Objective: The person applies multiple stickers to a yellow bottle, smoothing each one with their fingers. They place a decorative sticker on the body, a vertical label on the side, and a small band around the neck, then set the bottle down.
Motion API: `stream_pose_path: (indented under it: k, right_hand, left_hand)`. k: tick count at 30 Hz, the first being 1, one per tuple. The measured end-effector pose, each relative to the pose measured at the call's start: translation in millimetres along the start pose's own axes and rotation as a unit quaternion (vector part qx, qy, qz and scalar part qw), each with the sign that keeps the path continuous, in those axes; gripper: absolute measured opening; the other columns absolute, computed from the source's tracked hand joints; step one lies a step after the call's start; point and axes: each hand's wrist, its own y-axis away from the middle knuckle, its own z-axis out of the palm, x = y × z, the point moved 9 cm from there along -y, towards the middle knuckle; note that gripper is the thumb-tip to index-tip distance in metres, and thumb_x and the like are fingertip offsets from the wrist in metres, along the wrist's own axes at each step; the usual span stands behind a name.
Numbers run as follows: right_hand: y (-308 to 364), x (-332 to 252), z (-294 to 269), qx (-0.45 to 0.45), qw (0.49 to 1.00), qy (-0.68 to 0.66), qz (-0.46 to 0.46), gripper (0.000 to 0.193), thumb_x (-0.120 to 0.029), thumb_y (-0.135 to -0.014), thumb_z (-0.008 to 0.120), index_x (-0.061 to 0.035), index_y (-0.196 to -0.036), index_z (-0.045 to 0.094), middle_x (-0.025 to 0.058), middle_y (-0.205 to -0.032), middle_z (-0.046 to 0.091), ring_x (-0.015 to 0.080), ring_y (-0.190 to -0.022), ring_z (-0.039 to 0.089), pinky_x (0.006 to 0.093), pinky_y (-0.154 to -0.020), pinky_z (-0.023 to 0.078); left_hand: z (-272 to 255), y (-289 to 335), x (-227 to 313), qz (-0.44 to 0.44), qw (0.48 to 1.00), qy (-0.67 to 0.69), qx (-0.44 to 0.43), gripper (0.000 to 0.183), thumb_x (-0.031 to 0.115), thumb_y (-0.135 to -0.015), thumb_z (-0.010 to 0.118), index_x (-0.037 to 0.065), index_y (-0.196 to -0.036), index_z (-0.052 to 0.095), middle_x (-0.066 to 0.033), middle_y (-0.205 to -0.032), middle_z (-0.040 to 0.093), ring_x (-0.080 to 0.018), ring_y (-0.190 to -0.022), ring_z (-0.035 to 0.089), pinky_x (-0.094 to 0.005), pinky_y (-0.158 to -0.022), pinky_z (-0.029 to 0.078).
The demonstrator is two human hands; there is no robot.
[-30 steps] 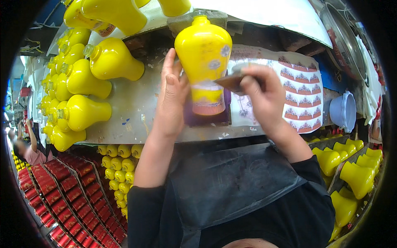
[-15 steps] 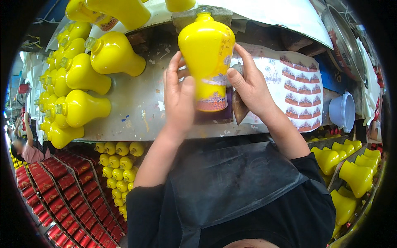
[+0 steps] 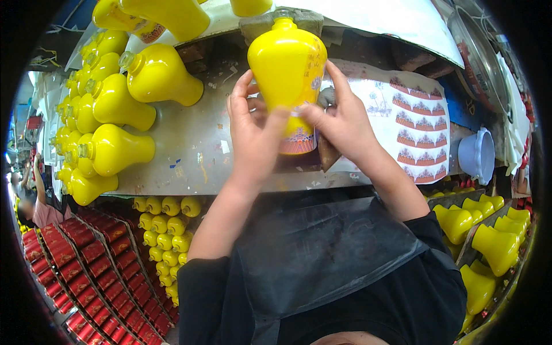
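A glossy yellow bottle (image 3: 286,60) with a clear glass neck lies in front of me, its neck pointing away. It bears purple and red printed decoration and a patterned band round its base. My left hand (image 3: 253,129) curves round the left side, its thumb slightly blurred over the lower front. From the other side my right hand (image 3: 344,118) grips the bottle, fingers along the edge and thumb on the printed front. Both thumbs come close together above the base band. A dark pointed object (image 3: 329,154) sits partly hidden under my right hand; its kind is unclear.
Several yellow bottles (image 3: 122,150) lie at the left of the metal table (image 3: 172,183). A sheet of patterned decals (image 3: 384,135) is to the right, beside a pale blue bucket (image 3: 476,155). Racks of red items (image 3: 103,270) stand lower left. Another person (image 3: 43,210) is at far left.
Both my thumbs have moved inward over the lower front of the bottle, closer together. The bottle stays in nearly the same place.
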Motion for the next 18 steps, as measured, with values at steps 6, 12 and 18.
stream_pose_path:
  k: [6, 12, 18]
  right_hand:
    - [-1, -2, -5, -0.009, 1.0, -0.006, 0.015, 0.092, -0.04, -0.092, 0.07, 0.0039, -0.16, 0.026, 0.0294, -0.105, 0.07, 0.0348, -0.093, 0.074, 0.0378, -0.081, 0.057]
    - [2, -1, -5, -0.01, 1.0, 0.001, 0.011, 0.102, -0.039, -0.089, 0.076, 0.0001, -0.164, 0.02, 0.0182, -0.096, 0.069, 0.0187, -0.069, 0.063, 0.0298, -0.063, 0.051]
    - [0, 0, -13, -0.022, 0.999, 0.036, 0.002, 0.093, -0.043, -0.088, 0.074, -0.0012, -0.16, 0.031, 0.0222, -0.098, 0.072, 0.0269, -0.08, 0.073, 0.0347, -0.07, 0.057]
  left_hand:
    - [2, -2, -3, -0.019, 0.999, 0.018, -0.019, 0.068, 0.016, -0.098, 0.067, 0.001, -0.156, 0.034, -0.0133, -0.142, 0.045, -0.0207, -0.119, 0.055, -0.0378, -0.103, 0.05]
    - [4, -3, -9, -0.056, 0.99, 0.13, -0.019, 0.063, 0.017, -0.102, 0.062, -0.001, -0.156, 0.034, -0.0149, -0.147, 0.044, -0.0237, -0.131, 0.052, -0.0392, -0.11, 0.046]
    - [6, -1, -8, -0.046, 0.993, 0.101, -0.035, 0.065, 0.018, -0.102, 0.063, 0.002, -0.157, 0.03, -0.014, -0.146, 0.045, -0.0228, -0.131, 0.052, -0.0387, -0.112, 0.045]
